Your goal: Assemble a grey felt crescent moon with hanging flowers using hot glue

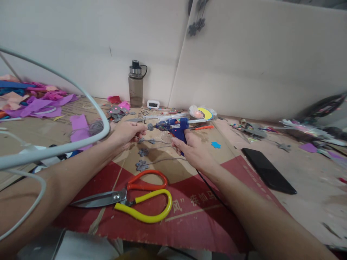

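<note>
My right hand is wrapped round the grip of a blue hot glue gun, with a glue stick jutting from its back. The gun's nozzle points left and meets a small grey crocheted flower. My left hand pinches that flower at its edge, fingers closed. Below the hands, more grey crocheted flowers with yarn tails lie on the cardboard. Large scissors with one red and one yellow handle rest open nearer to me.
A water bottle and a small white clock stand by the back wall. A black phone lies at right, a blue felt flower beside the gun. Felt scraps pile up at left; a white curved tube crosses over my left arm.
</note>
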Tool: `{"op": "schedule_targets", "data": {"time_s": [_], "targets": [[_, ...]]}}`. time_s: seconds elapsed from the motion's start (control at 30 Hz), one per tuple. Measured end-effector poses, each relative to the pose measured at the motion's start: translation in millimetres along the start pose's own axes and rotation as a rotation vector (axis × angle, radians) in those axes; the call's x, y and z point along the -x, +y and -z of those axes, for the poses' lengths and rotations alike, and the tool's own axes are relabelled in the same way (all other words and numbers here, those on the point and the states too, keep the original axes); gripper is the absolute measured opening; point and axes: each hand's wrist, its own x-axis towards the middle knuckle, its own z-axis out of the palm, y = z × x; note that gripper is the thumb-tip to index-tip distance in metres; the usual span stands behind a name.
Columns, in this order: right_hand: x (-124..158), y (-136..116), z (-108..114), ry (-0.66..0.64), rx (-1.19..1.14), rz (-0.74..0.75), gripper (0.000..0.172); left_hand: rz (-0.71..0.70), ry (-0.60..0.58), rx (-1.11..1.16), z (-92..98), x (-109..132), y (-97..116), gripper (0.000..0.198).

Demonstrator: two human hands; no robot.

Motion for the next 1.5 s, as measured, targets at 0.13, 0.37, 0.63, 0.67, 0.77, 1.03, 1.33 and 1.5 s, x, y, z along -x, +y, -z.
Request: {"op": "schedule_targets", "data": {"time_s": [0.13, 0.37, 0.63, 0.67, 0.77, 1.03, 1.33, 1.5], "targets": [[0.1, -0.1, -0.1, 0.005, 0.003, -0.002, 0.013, -0.005, 0.006, 0.002, -1.4, 1.1, 1.6, 0.019], [-0.9, 0.3, 0.2, 0.006, -0.002, 0.003, 0.013, -0.001, -0.011, 0.011, -1.2, 1.0, 2.7, 0.018], [-2.1, 5.0, 0.6, 0.014, -0.044, -0.031, 0.017, 0.043, -0.042, 0.056, 0.5, -1.4, 2.9, 0.018], [-2.3, 5.0, 0.7, 0.014, -0.059, -0.043, 0.016, 0.044, -0.044, 0.059, 1.1, -2.1, 2.4, 0.018], [-2.7, 3.7, 1.3, 0.01, -0.107, -0.086, 0.015, 0.053, -0.043, 0.064, 2.4, -3.2, 1.5, 0.018], [-0.9, 2.1, 0.4, -0.019, -0.208, -0.077, 0.017, 0.064, -0.028, 0.058, -1.0, 1.1, 4.7, 0.02], [-1.5, 2.8, 0.0, -0.016, -0.181, -0.082, 0.016, 0.034, -0.049, 0.048, -1.3, 0.9, 4.4, 0.018], [-1.9, 3.2, 1.7, 0.015, -0.09, -0.059, 0.016, 0.01, -0.07, 0.086, 0.2, -1.1, 3.3, 0.015]]}}
